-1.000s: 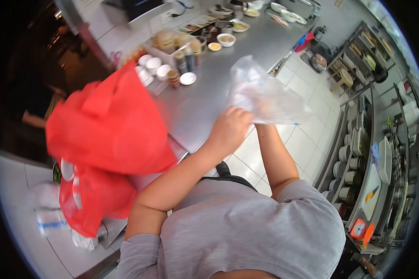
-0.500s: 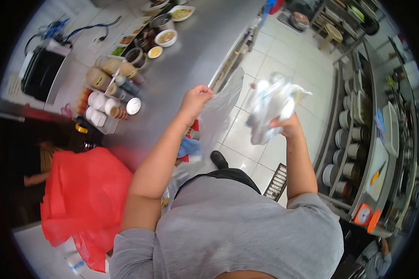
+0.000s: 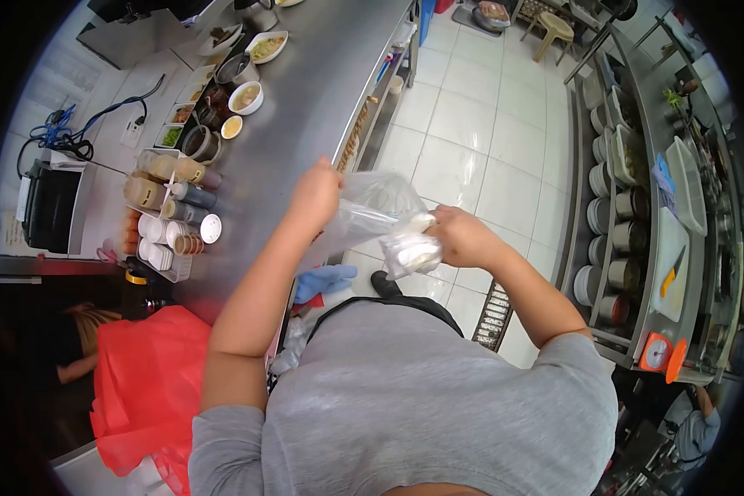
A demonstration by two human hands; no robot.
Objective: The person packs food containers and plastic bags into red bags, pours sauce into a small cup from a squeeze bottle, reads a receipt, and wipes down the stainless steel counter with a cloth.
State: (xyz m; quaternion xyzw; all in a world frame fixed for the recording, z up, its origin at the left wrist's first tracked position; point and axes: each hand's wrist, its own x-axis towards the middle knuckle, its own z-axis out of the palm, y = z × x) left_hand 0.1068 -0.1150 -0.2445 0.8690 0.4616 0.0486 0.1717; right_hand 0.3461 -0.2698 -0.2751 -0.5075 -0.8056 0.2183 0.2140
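My left hand (image 3: pixel 316 195) is closed on the edge of a clear plastic bag (image 3: pixel 380 192), which spreads out to the right in front of my body. My right hand (image 3: pixel 465 238) grips a bunched white plastic bundle (image 3: pixel 412 248), its contents not clear through the wrapping. The bundle is against the clear bag's right side; whether part of it is inside I cannot tell. Both hands are held up in the air, the left one near the steel counter's edge and the right one above the floor.
Along the steel counter (image 3: pixel 285 107) stand bowls of food, squeeze bottles (image 3: pixel 192 194) and stacked white cups (image 3: pixel 155 240). A red bag (image 3: pixel 153 380) is at the lower left. On the right, a shelf unit holds plates, a knife (image 3: pixel 668 281) and an orange scale (image 3: pixel 655 352). Other people are at both sides.
My right hand has brought the white bundle left and down to the clear bag. My left hand has shifted slightly left, still holding the bag, which is now spread wider.
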